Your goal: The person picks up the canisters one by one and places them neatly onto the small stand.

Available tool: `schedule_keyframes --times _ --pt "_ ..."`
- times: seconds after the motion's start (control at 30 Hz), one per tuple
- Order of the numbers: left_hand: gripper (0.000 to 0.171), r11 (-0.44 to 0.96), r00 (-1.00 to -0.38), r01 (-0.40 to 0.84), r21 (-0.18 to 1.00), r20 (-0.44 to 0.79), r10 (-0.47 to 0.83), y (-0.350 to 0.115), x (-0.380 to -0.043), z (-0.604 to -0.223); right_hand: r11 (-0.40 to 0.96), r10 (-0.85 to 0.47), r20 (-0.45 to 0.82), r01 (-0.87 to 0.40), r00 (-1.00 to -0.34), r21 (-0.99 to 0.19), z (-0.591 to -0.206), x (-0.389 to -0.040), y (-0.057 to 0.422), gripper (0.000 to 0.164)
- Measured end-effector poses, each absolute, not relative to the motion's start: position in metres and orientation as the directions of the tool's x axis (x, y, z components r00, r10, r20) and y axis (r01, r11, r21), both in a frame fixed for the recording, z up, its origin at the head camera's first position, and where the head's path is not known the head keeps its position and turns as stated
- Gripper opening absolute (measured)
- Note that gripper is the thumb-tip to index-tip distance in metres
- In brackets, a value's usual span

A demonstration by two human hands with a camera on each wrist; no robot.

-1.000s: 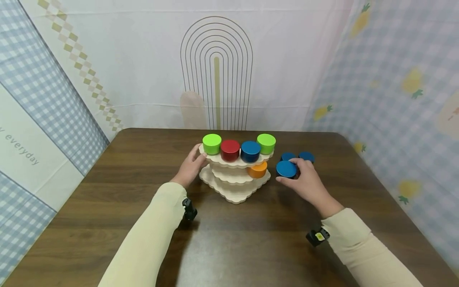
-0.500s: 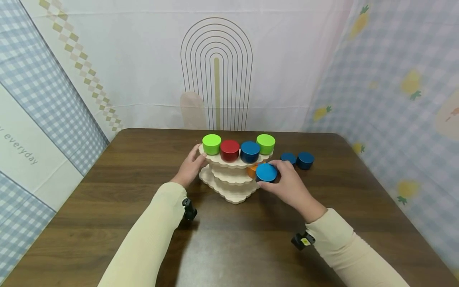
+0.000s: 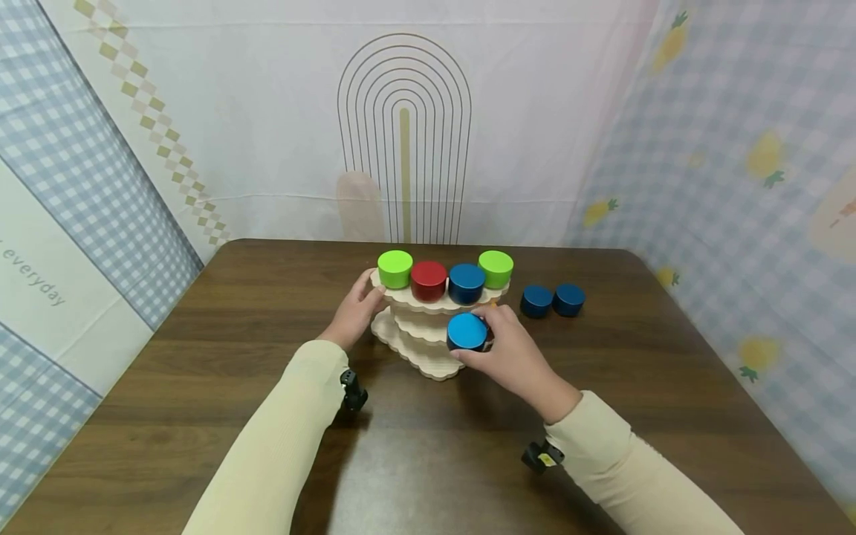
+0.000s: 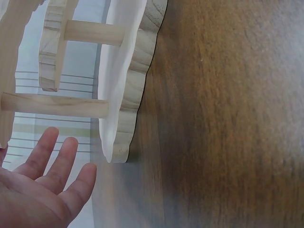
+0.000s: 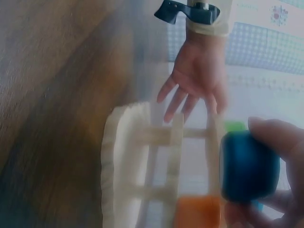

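A pale wooden three-tier stand [image 3: 435,362] with scalloped edges stands on the table. My left hand [image 3: 351,315] pinches the left end of its top tier between thumb and forefinger. The other fingers [image 4: 65,156] stretch out beside the posts. My right hand [image 3: 515,357] pinches a blue round block [image 3: 466,331] in front of the middle tier, apart from the wood in the head view. Along the top tier sit a green block [image 3: 394,269], a red block [image 3: 428,281], another blue block [image 3: 466,284] and a second green block [image 3: 495,269]. An orange block [image 5: 197,212] on the middle tier is mostly hidden in the head view.
Two more blue blocks [image 3: 569,299] stand side by side on the brown table [image 3: 428,461], right of the stand. A white printed cloth [image 3: 281,126] hangs behind the table, with checked cloth [image 3: 722,163] at the sides.
My right hand has carried the blue block leftward from beside the two other blue blocks to the front of the stand, covering the orange block. My left hand has stayed in place.
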State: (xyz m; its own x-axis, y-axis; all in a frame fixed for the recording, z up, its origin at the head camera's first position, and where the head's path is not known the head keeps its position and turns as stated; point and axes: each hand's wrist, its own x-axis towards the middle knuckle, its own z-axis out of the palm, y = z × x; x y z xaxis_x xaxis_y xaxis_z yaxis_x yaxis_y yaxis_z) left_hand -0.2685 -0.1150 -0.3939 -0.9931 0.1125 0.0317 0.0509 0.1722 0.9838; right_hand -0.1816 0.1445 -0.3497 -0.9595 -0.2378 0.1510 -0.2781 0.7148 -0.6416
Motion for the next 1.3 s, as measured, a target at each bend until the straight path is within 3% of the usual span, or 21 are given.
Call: schedule_keyframes --times 1.3 --pt "0.054 0.175 -0.992 0.050 0.983 0.028 0.122 -0.115 -0.269 -0.395 0.852 -0.196 0.151 -0.245 -0.969 -0.463 -0.367 -0.195 0.094 0.071"
